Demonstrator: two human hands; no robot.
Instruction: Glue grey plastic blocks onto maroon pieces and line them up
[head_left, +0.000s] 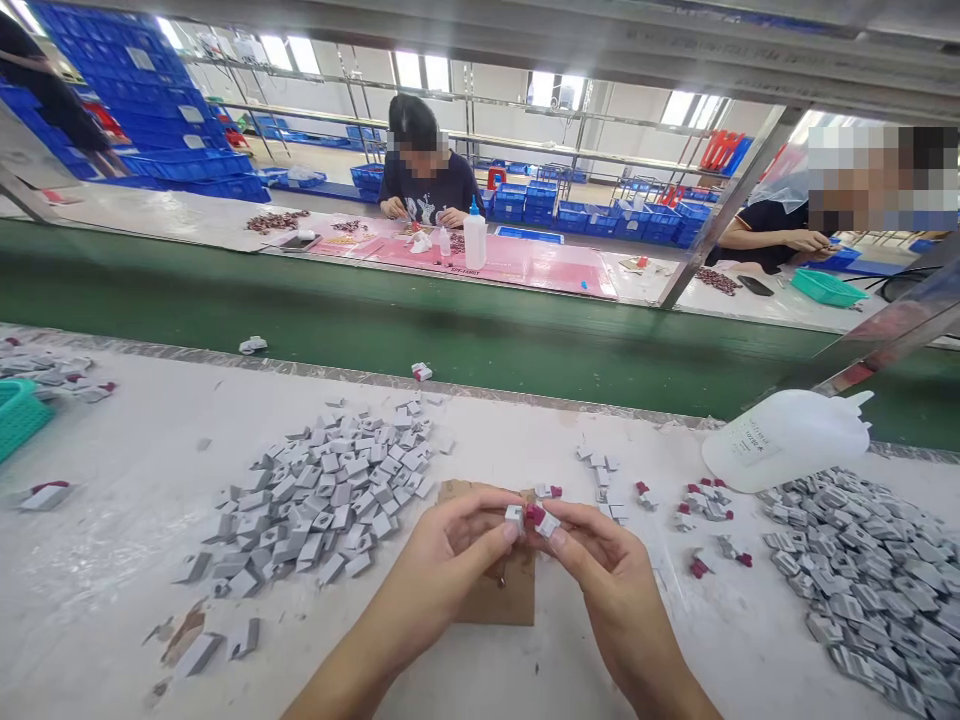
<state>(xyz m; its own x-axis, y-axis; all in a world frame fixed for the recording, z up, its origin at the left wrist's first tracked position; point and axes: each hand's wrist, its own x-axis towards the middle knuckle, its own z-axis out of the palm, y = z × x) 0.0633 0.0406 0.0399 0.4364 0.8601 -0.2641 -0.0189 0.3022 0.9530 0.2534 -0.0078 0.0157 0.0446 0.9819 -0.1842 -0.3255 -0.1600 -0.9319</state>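
Observation:
My left hand (pixel 469 545) pinches a small grey block (pixel 514 515) between thumb and fingertips. In my right hand (pixel 604 555) is a grey piece with a dark red part (pixel 535 515) on its left end. The two pieces face each other closely, and I cannot tell whether they touch. Beneath both hands lies a brown cardboard piece (pixel 495 605). A heap of grey blocks (pixel 322 495) spreads to the left of my left hand. Several grey-and-red pieces (pixel 705 500) lie scattered to the right of my right hand.
A larger pile of grey parts (pixel 877 570) covers the right side, with a white plastic bottle (pixel 787 440) lying behind it. At the left edge sits a green basket (pixel 22 410). Beyond the green belt (pixel 375 315), a person (pixel 431 185) works at another table; more people are at both sides.

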